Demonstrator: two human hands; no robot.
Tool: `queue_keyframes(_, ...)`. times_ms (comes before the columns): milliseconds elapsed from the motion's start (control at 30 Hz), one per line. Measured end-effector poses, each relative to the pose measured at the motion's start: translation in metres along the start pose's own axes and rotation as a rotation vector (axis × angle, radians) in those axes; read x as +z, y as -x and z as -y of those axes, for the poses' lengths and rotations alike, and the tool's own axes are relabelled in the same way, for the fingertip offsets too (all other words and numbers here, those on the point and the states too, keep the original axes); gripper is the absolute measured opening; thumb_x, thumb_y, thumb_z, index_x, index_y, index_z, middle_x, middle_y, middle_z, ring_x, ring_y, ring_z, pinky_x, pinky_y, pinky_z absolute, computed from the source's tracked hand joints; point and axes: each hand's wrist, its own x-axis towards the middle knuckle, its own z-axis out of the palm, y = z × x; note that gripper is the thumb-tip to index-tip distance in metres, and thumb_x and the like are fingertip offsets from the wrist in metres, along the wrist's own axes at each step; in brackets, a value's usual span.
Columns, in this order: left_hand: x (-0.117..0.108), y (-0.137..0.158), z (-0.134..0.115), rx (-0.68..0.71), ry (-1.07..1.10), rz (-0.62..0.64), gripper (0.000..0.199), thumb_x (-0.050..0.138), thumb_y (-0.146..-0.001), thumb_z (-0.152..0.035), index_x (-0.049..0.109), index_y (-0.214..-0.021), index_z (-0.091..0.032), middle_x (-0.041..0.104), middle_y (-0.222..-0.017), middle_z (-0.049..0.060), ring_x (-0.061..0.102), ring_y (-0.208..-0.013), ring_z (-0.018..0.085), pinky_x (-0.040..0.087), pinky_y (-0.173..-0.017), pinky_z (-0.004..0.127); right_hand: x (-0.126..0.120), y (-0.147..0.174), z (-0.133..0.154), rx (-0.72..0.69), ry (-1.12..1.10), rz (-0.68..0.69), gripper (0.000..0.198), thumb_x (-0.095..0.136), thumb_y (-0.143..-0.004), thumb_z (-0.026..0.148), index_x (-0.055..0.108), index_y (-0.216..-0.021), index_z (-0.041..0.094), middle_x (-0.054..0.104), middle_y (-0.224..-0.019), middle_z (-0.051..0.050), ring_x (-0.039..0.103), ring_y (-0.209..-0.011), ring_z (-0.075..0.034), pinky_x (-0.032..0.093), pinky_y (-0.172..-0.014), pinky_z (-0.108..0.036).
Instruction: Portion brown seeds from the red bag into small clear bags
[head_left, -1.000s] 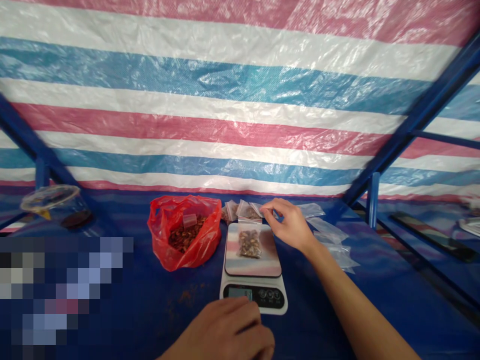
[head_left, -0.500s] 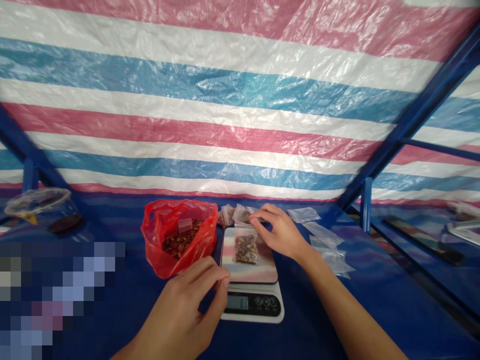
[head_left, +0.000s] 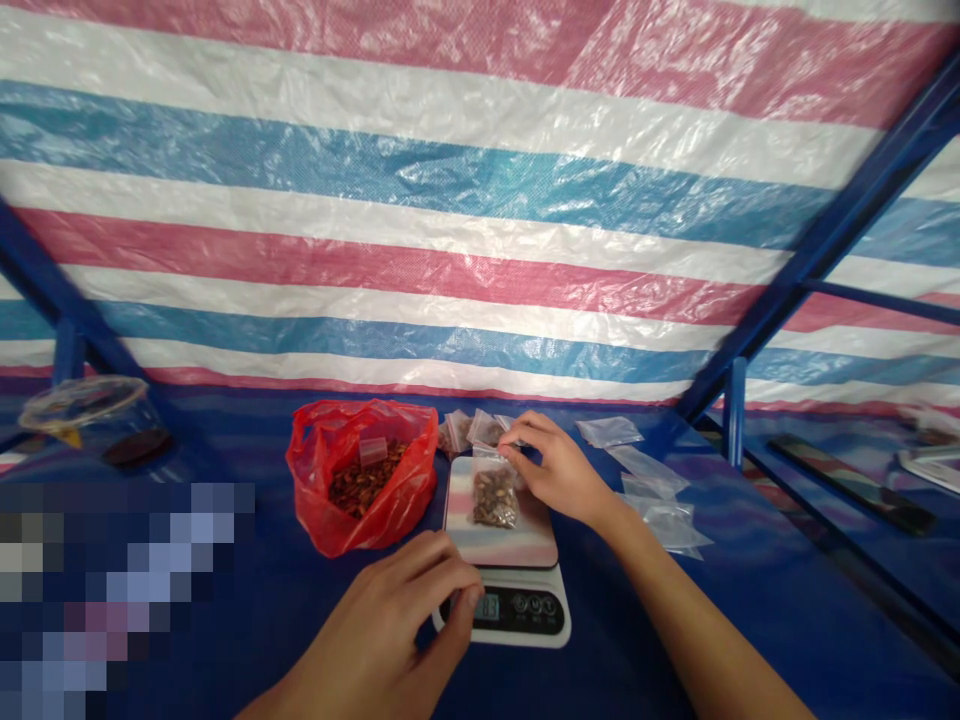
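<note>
A small clear zip bag [head_left: 495, 498] of brown dried pieces lies on the metal plate of a white kitchen scale [head_left: 559, 615]. My right hand [head_left: 559, 465] is closed in a pinch at the bag's upper right corner. Over the left part of the scale's display, my left hand [head_left: 409, 610] has thumb and forefinger tips together, with nothing visible between them. It partly covers the display, so the reading shows only in part. Left of the scale, a red plastic bag [head_left: 409, 510] stands open, holding loose brown pieces [head_left: 367, 485] and a small clear plastic scoop or box [head_left: 373, 452].
Several filled zip bags [head_left: 486, 430] lie behind the scale. Flat clear bags [head_left: 652, 470] are spread to the right on the blue table [head_left: 600, 660]. A clear plastic tub [head_left: 94, 420] stands far left. Blue metal bars [head_left: 810, 250] flank the striped sheet [head_left: 450, 260].
My left hand has moved slightly right, farther over the scale's display. My right hand stays at the zip bag's top, its thumb and forefinger slightly closer together.
</note>
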Motion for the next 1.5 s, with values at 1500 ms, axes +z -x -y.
queue_keyframes(1500,-0.042,0.027,0.027,-0.392,0.230,-0.367,0.021,0.053,-0.096,-0.034,0.051,-0.078,-0.023,0.053,-0.075,-0.002,0.049,-0.066,0.014,0.041,-0.062,0.025,0.104,-0.122,0.094,-0.271,0.514,0.532,0.020,0.074,-0.088,0.022,0.074,-0.107,0.014,0.075,-0.112,-0.016,0.065,-0.116,-0.030,0.045,-0.104,-0.042)
